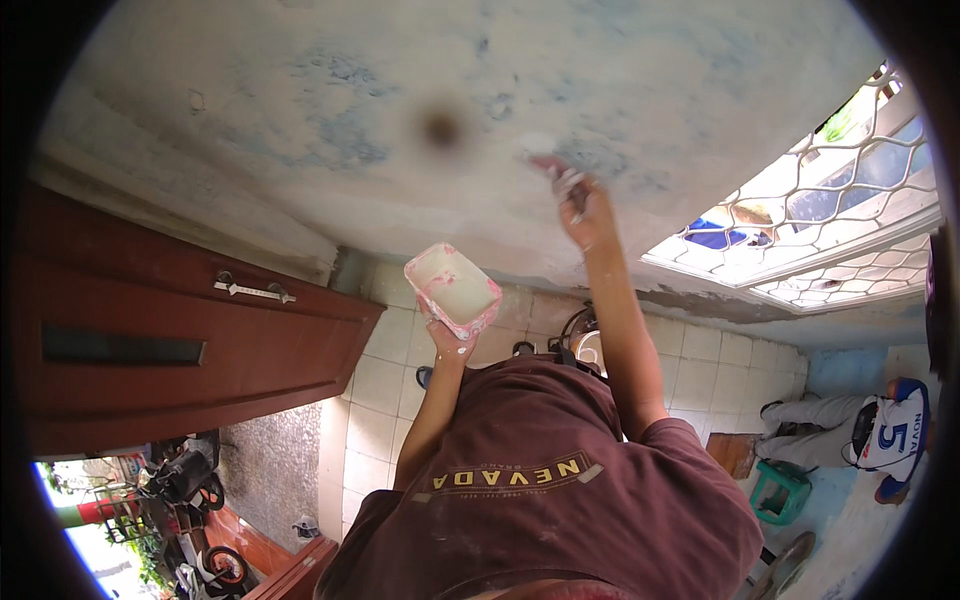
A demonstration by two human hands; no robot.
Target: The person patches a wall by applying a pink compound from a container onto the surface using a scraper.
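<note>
My left hand is closed round the near side of a rectangular pink tub, held tilted in front of my body. Inside the tub lies pale putty, with white smears along the rim. My right hand reaches up to the wall, closed on a small reddish putty scraper. The scraper's edge meets the wall at a fresh white patch; its handle is mostly hidden by my fingers, which have white smears on them. The wall is whitish with blotchy blue-grey areas.
A brown door stands at the left, with motorbikes beyond. A metal-grille window opens at the right. Below it are a white-rimmed bucket and tiled floor. Another person stands far right near a green plastic stool.
</note>
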